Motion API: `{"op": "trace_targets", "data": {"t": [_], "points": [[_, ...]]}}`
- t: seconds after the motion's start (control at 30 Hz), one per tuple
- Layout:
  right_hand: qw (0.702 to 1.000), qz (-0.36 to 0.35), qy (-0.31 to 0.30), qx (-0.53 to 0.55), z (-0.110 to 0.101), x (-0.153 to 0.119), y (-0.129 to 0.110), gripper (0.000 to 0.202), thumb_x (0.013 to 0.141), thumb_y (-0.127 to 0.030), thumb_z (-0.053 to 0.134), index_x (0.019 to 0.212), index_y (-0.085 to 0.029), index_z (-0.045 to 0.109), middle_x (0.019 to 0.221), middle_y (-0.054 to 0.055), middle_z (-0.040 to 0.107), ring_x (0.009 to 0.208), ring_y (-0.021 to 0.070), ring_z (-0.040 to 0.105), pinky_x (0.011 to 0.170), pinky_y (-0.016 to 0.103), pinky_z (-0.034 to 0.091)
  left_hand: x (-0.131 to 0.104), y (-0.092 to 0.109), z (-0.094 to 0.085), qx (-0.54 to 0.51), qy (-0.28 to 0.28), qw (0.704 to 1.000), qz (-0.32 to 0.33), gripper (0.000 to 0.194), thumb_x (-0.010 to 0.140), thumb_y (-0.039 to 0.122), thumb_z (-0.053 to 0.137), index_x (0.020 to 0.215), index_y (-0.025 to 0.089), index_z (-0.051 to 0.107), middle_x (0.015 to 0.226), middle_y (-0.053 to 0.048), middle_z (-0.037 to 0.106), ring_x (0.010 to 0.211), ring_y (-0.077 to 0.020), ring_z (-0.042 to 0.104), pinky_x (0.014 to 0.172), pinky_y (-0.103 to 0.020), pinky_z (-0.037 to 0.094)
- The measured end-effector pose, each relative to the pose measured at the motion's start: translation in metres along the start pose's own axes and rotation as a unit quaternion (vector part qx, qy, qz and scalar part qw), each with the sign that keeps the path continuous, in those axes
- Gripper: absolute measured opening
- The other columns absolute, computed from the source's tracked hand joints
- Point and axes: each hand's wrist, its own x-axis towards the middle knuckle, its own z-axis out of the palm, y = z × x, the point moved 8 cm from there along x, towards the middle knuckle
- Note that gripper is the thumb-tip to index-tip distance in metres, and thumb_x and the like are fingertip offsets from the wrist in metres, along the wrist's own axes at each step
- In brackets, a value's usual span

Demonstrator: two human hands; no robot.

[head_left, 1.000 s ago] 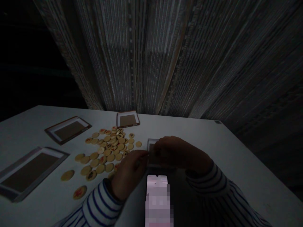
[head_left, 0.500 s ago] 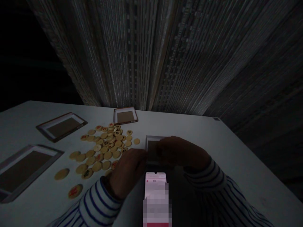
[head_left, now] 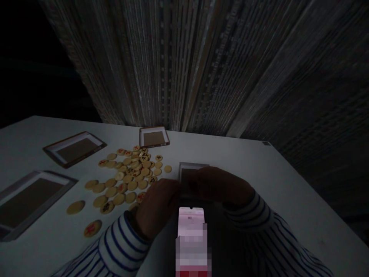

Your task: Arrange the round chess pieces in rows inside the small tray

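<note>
From my end the feed is dim, and that is my first worry: both hands sit in shadow. The left hand (head_left: 158, 206) has its fingers curled beside the near box (head_left: 193, 166); the right hand (head_left: 223, 185) is bent over it, covering much of it. I can't tell whether either is gripping anything.

The discs (head_left: 135, 169) lie heaped and scattered left of that box, some just beside the left hand. A careless sweep of that wrist could push them about, and overlapping ones could slide off the heap. The lit phone (head_left: 190, 221) lies just below the hands; a dropping forearm could knock it, and its glare could hide small details from me.

The surface (head_left: 245, 161) is white and flat, with three more shallow boxes (head_left: 154, 138) to the left and beyond the discs. Behind its far edge hangs a striped curtain (head_left: 184, 57); the room at left is nearly black.
</note>
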Motion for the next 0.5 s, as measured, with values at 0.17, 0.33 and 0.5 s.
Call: {"op": "trace_targets", "data": {"t": [0.17,0.33,0.5], "points": [[1.0,-0.007,-0.002,-0.014,0.004,0.003,-0.001,0.018,0.084,-0.025,0.051,0.09,-0.017,0.066,0.084,0.007,0.07,0.069,0.0164,0.063,0.058,0.026,0.043,-0.001,0.0,0.001,-0.001,0.01,1.0,0.015,0.026,0.083,0.016,0.045,0.097,0.017,0.066,0.092,-0.01,0.069,0.086,-0.0231,0.062,0.076,-0.037,0.049],[1.0,-0.013,-0.004,-0.017,0.007,0.005,-0.002,0.019,0.084,-0.022,0.051,0.093,-0.015,0.066,0.085,0.008,0.071,0.071,0.0174,0.064,0.057,0.026,0.043,-0.001,0.001,0.001,-0.015,0.01,0.999,0.026,0.025,0.081,0.015,0.047,0.097,0.018,0.066,0.094,-0.009,0.069,0.087,-0.0223,0.062,0.078,-0.038,0.049],[0.999,-0.005,-0.028,-0.024,0.012,0.006,0.001,0.018,0.083,-0.023,0.051,0.087,-0.017,0.068,0.082,0.006,0.071,0.069,0.0164,0.064,0.056,0.026,0.042,-0.001,0.001,0.003,0.0,0.007,1.0,0.031,0.025,0.081,0.014,0.048,0.097,0.019,0.067,0.095,-0.009,0.069,0.087,-0.0225,0.062,0.077,-0.038,0.049]]}}
